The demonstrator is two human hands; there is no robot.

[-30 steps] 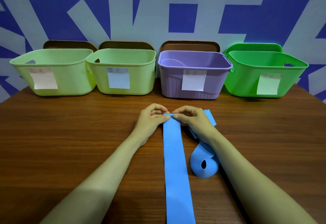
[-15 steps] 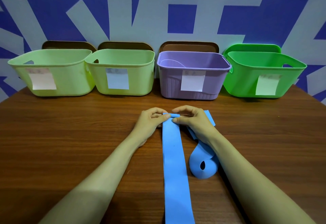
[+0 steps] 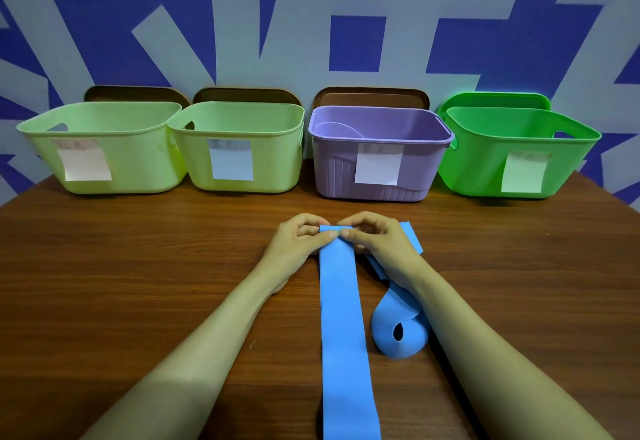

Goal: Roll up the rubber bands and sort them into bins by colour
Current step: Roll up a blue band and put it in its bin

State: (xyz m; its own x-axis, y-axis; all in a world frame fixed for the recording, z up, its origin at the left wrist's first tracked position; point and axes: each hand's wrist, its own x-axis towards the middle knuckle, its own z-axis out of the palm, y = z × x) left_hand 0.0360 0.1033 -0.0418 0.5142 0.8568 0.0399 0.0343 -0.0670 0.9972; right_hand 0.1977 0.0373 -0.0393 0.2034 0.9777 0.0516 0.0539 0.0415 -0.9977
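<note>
A long blue rubber band (image 3: 343, 328) lies flat on the wooden table (image 3: 138, 283), running from the near edge toward the bins. Its far end is folded over into a small roll. My left hand (image 3: 298, 245) and my right hand (image 3: 377, 242) pinch that rolled end from either side, fingers curled. A second blue band (image 3: 398, 328) lies under my right forearm, its near end curled into a loop and its far end showing beyond my right hand.
Four bins with paper labels stand along the far edge: two pale green bins (image 3: 104, 152) (image 3: 239, 148), a purple bin (image 3: 381, 155) and a bright green bin (image 3: 519, 152). Lids lean against the patterned wall behind them.
The far end of the long band has been turned over a little more into a roll; both hands stay at the same spot.
</note>
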